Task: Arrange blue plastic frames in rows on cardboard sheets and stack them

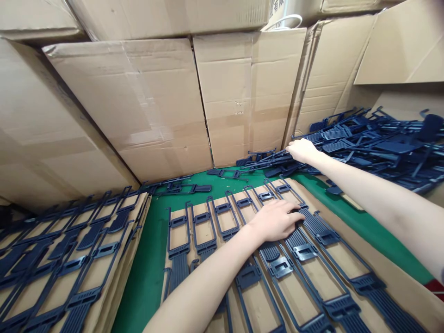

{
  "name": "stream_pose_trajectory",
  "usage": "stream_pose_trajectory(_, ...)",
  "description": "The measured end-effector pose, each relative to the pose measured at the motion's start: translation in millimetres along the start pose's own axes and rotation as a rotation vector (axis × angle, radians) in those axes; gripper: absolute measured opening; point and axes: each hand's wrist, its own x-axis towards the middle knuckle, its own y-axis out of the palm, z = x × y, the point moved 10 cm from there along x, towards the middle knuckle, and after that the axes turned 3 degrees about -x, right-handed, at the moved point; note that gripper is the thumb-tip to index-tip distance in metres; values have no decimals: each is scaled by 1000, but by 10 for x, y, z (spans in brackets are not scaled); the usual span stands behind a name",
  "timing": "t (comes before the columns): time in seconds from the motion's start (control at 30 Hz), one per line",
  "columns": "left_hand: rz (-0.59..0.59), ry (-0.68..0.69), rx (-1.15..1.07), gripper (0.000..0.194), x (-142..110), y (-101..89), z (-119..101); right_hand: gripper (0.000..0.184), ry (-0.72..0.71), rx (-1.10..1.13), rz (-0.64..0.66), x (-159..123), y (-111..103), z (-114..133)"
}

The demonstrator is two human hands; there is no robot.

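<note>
My left hand [277,219] lies palm down, fingers somewhat spread, on a row of dark blue plastic frames with ribbed paddle ends [178,273]. These frames lie side by side on a cardboard sheet [388,259]. Farther off, my right hand [301,150] is at the left edge of a heap of similar loose frames [385,143]. Its fingers are curled closed; whatever is between them is hidden from view. Part of the row is covered by my left forearm.
Another stack of cardboard sheets [133,240] bearing rows of frames stands at the left. Large cardboard boxes [138,106] form a wall behind the green tabletop [142,263]. A few loose frames [180,187] lie along the boxes' foot.
</note>
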Motion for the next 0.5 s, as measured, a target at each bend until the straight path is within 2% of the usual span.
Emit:
stream_pose_trajectory(0.1, 8, 1, 4, 31, 2, 5, 4, 20, 35, 123, -68, 55, -114, -129)
stream_pose_trajectory(0.23, 23, -3, 4, 32, 7, 5, 5, 17, 124, 384, -232, 86, -348, -435)
stream_pose_trajectory(0.33, 28, -5, 6, 32, 10, 2, 5, 18, 214, 646, -453, -5, -559, -710)
stream_pose_trajectory(0.43, 24, -4, 7, 32, 11, 3, 10, 23, 317, 921, -745, -246, -756, -962)
stream_pose_trajectory(0.5, 18, 1, 7, 32, 11, 3, 10, 27, 335, 1096, -886, -431, -849, -1035)
